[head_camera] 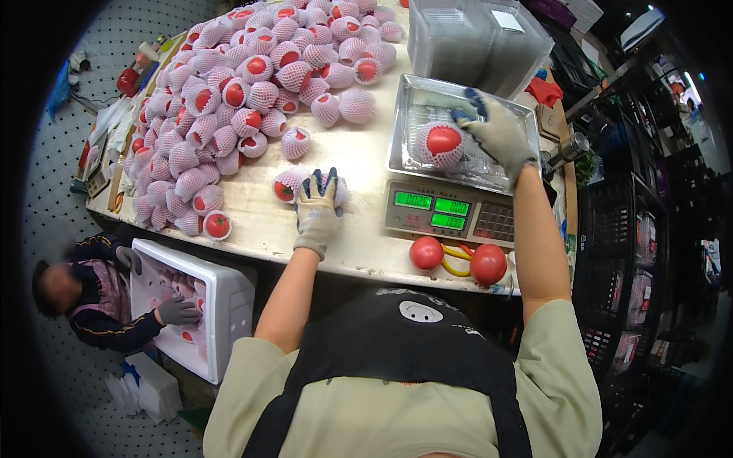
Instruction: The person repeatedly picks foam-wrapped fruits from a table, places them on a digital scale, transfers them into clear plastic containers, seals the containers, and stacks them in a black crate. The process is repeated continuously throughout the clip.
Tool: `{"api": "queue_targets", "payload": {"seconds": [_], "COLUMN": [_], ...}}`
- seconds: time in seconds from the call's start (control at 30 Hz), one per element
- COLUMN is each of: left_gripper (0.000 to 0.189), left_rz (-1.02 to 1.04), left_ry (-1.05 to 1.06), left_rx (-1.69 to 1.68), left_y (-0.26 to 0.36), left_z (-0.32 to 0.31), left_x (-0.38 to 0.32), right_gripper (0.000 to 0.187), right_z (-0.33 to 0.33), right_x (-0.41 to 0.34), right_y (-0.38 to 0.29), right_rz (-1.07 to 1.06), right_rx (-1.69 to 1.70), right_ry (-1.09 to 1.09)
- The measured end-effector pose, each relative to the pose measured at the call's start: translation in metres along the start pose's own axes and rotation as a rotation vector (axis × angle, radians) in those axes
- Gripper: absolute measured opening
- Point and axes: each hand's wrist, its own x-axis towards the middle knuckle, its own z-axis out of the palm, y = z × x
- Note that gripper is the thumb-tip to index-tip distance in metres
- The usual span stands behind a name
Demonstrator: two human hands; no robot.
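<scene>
My left hand point(318, 212), in a grey glove with blue fingertips, lies over tomatoes in white foam nets on the table. One netted tomato point(283, 191) shows to its left; another point(342, 190) is partly hidden under the fingers. Whether they grip is hidden. My right hand point(497, 129), gloved alike, has its fingers apart above a clear plastic tray point(418, 103). This tray sits in the metal pan point(396, 154) of a digital scale point(426, 209). Beside the right fingertips, a netted tomato point(440, 144) rests in the tray, its red skin facing up.
A large heap of netted tomatoes point(229, 97) covers the table's left side. Stacked clear trays point(464, 40) stand behind the scale. Two bare tomatoes point(426, 253) point(488, 264) lie before it. At left, a person point(100, 286) reaches into a white foam box point(215, 320).
</scene>
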Motion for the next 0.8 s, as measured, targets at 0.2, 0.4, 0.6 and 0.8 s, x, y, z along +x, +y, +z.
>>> {"api": "queue_targets", "payload": {"seconds": [0.2,0.4,0.6,0.8], "left_gripper": [0.088,0.087,0.088,0.088], "left_rz": [0.044,-0.033,-0.055,0.103], "left_ry": [0.151,0.120,0.099,-0.294], "left_rx": [0.013,-0.018,-0.103,-0.218], "left_y": [-0.004,-0.002,-0.017,-0.015], "left_z": [0.011,0.010,-0.003,-0.072], "left_x": [-0.003,0.000,0.001,0.023], "right_gripper": [0.036,0.034,0.037,0.066], "right_z": [0.003,0.021,0.027,0.036], "right_x": [-0.063,-0.091,-0.085,-0.065], "right_y": [0.032,0.035,0.013,-0.017], "right_rz": [0.278,0.301,0.275,0.077], "right_rx": [0.600,0.708,0.871,0.344], "right_ry": [0.057,0.231,0.220,0.115]}}
